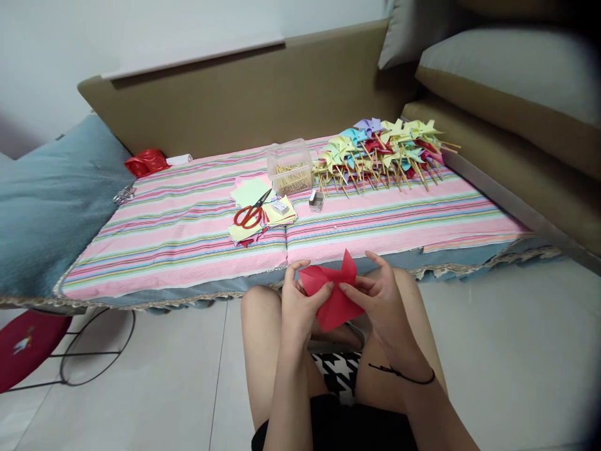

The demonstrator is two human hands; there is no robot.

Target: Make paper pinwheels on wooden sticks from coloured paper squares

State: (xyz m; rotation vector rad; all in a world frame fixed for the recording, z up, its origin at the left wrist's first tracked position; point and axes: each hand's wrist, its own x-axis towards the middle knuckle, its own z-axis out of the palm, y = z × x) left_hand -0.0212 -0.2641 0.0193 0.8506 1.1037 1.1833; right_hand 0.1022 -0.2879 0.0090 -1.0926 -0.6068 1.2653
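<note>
Above my knees I hold a red paper pinwheel head (pixel 334 307), with some points folded in and one point standing up. My left hand (pixel 303 300) pinches it from the left, the thumb pressed near its centre. From the other side my right hand (pixel 380 297) grips it, thumb also near the middle and index finger raised. Whatever lies under the thumbs is hidden. Beyond my hands on the striped cloth lie red-handled scissors (pixel 250 216), stacked coloured paper squares (pixel 244 234), a small white box (pixel 280 207) and a small open metallic-looking box (pixel 316 202).
A clear plastic container (pixel 288 151) holds many short thin sticks. Right of it lies a pile of finished pinwheels (pixel 375 150) on sticks. A red plastic bag (pixel 146 163) sits at the far left of the striped cloth (pixel 178 219). A red stool (pixel 32 344) stands lower left.
</note>
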